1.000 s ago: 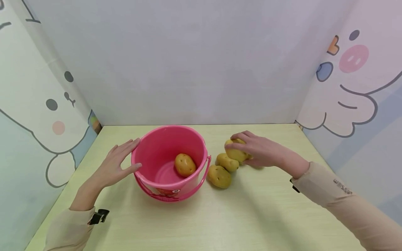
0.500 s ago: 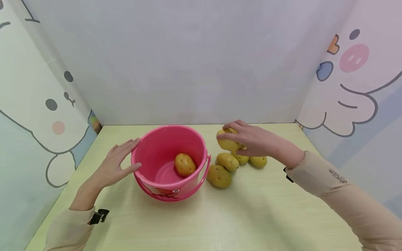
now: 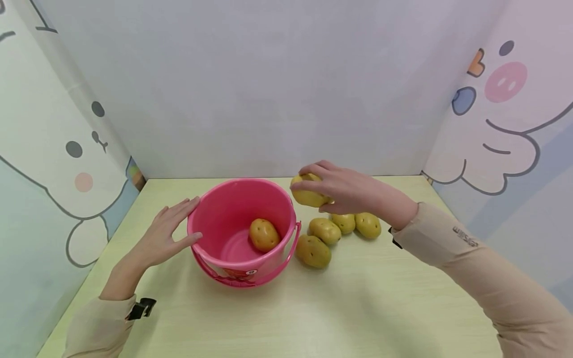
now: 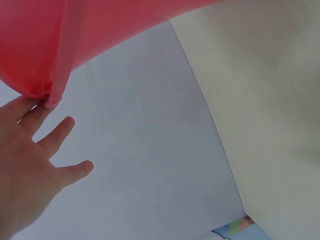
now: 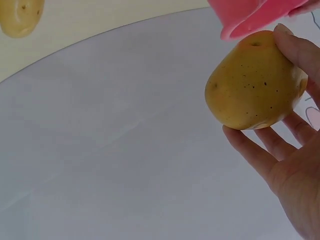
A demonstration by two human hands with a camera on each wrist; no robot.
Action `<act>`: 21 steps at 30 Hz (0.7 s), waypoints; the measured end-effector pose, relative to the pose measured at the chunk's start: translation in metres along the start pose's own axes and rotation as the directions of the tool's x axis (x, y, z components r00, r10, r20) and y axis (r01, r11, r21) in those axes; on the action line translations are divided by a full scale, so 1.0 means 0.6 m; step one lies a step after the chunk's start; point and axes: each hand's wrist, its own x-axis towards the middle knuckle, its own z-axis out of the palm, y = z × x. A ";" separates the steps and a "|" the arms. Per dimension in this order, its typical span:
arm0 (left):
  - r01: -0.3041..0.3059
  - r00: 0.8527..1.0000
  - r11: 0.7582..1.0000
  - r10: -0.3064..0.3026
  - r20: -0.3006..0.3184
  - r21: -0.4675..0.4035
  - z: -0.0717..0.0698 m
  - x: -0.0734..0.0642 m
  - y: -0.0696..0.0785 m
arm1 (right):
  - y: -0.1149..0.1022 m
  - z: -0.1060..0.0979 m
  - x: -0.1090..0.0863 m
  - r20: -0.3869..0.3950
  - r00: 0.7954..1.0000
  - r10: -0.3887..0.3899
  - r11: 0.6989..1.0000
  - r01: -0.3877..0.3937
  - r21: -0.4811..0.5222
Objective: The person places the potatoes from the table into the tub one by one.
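Note:
A pink bucket (image 3: 224, 199) stands on the pale table, with one potato (image 3: 263, 235) lying inside it. My left hand (image 3: 163, 238) rests at the bucket's left rim, thumb and fingers spread; the left wrist view has its fingertips right at the rim beside the pink handle. In my right hand (image 3: 342, 186) is another potato (image 3: 308, 191), pinched between thumb and fingers and raised to the right of the bucket's far rim. The right wrist view gives that speckled potato (image 5: 255, 82) up close, the bucket's edge (image 5: 250, 15) behind it.
Several potatoes lie on the table right of the bucket, the nearest potato (image 3: 313, 251) close to its side and the farthest potato (image 3: 368, 225) below my right forearm. A white wall (image 3: 286, 99) closes the back; cartoon-printed panels (image 3: 506, 124) flank both sides.
My right hand has lifted its potato up and moved left toward the bucket, uncovering the potatoes beneath. The left hand and bucket have stayed in place.

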 end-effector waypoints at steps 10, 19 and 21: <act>-0.002 1.000 1.000 0.002 -0.002 0.001 -0.001 0.000 0.000 | -0.022 -0.022 0.039 0.007 0.999 -0.031 1.000 0.031 0.004; -0.012 1.000 1.000 0.012 -0.001 -0.002 -0.001 0.000 0.001 | -0.037 -0.031 0.081 0.000 0.998 -0.062 0.998 0.062 0.026; -0.010 1.000 1.000 0.010 0.000 -0.003 -0.002 0.000 0.002 | -0.039 -0.033 0.089 0.004 0.998 -0.067 0.997 0.067 0.028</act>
